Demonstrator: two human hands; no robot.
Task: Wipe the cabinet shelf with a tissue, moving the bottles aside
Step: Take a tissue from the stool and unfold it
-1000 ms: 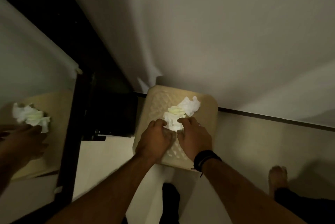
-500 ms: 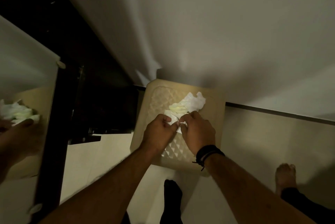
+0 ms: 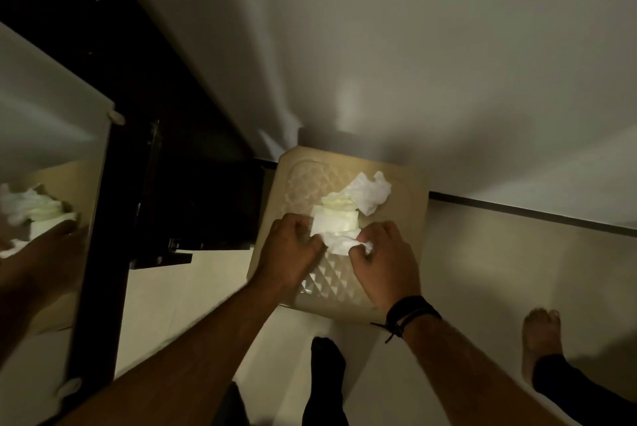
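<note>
At the far left of the frame a mirror (image 3: 51, 136) repeats the scene, blurred. Centre frame, a beige plastic stool (image 3: 406, 191) with a quilted top carries the tissue pile (image 3: 336, 219): a folded wad, with a crumpled sheet (image 3: 370, 193) just beyond it. The left hand (image 3: 291, 250) has its fingers curled at the near sheet's (image 3: 339, 243) left edge; whether its grip closes on the paper I cannot tell. The right hand (image 3: 386, 260) pinches that sheet's right end.

The tissue is likely very light, soft and limp, and prone to tear; bunching it into a pad and holding it by the middle should serve best.

No brand, label or writing is readable, and no bottles or shelf show.
</note>
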